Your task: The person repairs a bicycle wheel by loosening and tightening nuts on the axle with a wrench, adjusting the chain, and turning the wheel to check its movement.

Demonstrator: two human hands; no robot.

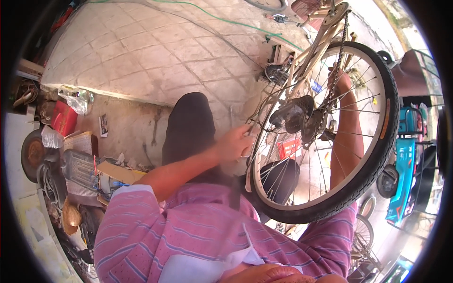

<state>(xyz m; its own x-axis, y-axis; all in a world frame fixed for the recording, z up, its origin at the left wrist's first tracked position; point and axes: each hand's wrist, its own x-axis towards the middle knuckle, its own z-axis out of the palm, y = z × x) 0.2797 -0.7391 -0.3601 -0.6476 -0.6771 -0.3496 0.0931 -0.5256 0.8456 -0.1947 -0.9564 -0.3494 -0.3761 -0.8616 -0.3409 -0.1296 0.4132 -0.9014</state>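
Note:
A bicycle wheel point(392, 106) with a black tyre and pale rim stands tilted in front of me, fixed in a light-coloured frame point(307, 56). Dark, greasy gear parts point(293, 114) sit around its hub. A bicycle chain point(346, 29) runs from the chainring point(336, 15) down toward the hub. My left hand point(234, 143) is closed beside the left edge of the rim; what its fingers hold is hidden. Seen through the spokes, my right hand point(340, 81) reaches up behind the wheel, its fingers curled at the chain.
Left on the floor lie a red box point(64, 118), a plastic bag point(77, 100), a clear plastic container point(79, 166) and a small wheel point(34, 154). A green cord point(207, 14) crosses the tiles. A red box point(289, 148) lies behind the spokes; a teal vehicle point(402, 158) stands right.

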